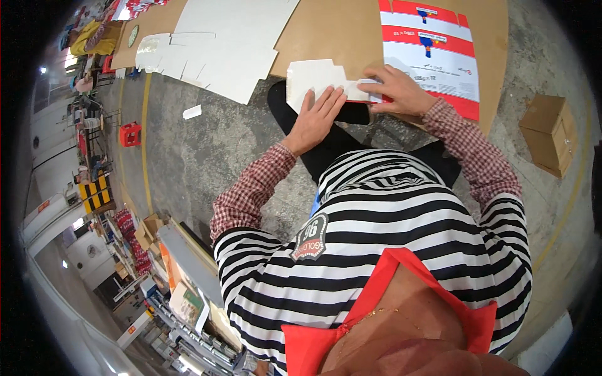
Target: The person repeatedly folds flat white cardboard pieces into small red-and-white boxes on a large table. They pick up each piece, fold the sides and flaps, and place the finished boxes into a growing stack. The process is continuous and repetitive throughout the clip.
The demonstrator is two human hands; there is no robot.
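Left hand flat, fingers spread, palm pressed on white die-cut carton blank; right hand curled, fingertips pinching blank's right-hand flap against red-and-white printed sheet; blank lying flat on edge of brown cardboard sheet, just left of printed sheet, long axis running left to right; small brown box well right of printed sheet, on concrete floor.
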